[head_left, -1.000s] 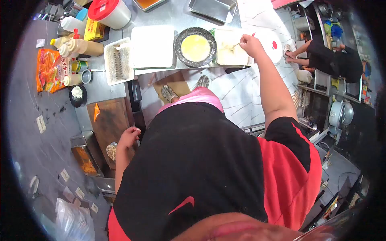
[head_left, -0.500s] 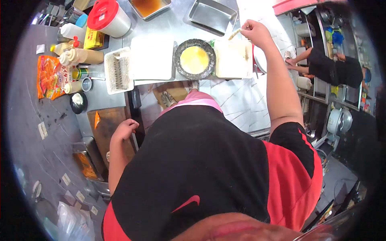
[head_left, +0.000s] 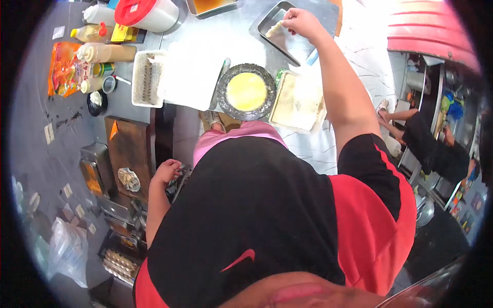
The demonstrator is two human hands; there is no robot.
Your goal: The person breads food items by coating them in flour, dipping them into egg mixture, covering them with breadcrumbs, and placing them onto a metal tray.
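Observation:
Pinched in my right hand [head_left: 303,24] is a thin, pale crumb-coated strip [head_left: 275,29], which hangs over the metal tray [head_left: 298,51] at the back of the counter. Nearer me are a dark speckled bowl of yellow liquid [head_left: 246,92] and, to its right, a container of pale crumbs [head_left: 298,105]. A white tray [head_left: 190,79] lies left of the bowl. My left hand [head_left: 168,171] is low at my left side, its fingers curled; whether it holds anything is too small to tell.
Squeeze bottles [head_left: 108,53], a red-lidded tub [head_left: 159,15], an orange packet [head_left: 64,72] and a ribbed white tray [head_left: 147,79] stand at the left. A wooden board [head_left: 128,154] is beside my left hand. Another person [head_left: 436,149] is at the far right.
My right hand has lifted from the crumb container and moved back and left with the strip, over the metal tray. The view has turned, and my left hand stays low.

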